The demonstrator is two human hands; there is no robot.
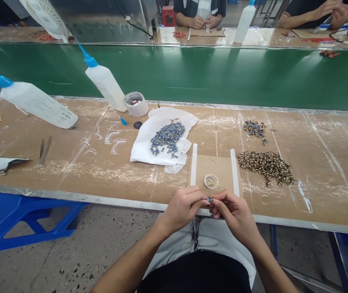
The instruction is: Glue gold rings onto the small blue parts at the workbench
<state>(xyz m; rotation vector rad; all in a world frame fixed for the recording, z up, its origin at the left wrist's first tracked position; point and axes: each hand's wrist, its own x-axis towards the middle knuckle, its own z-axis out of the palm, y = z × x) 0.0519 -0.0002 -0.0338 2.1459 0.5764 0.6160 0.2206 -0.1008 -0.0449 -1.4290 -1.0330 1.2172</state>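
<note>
At the table's front edge, my left hand [183, 206] pinches a tiny blue part [208, 200] between thumb and fingers. Touching its end is a small dark-and-gold piece [211, 198], which my right hand [235, 212] grips with its fingertips. Just beyond the hands, a small round dish [211, 181] with a thin stick in it rests on a cardboard pad [212, 165] edged with white strips. Many similar blue parts [167, 137] lie heaped on white paper [141, 146]. To the right are a pile of dark-and-gold pieces [267, 166] and a smaller blue-and-gold pile [254, 128].
Two blue-capped bottles [39, 103] [108, 87] lean at the left, near a tape roll [136, 106] holding bits. Tweezers [44, 150] lie farther left. Behind the table runs a green conveyor belt [192, 77]; people work across it. A blue stool [18, 221] stands below left.
</note>
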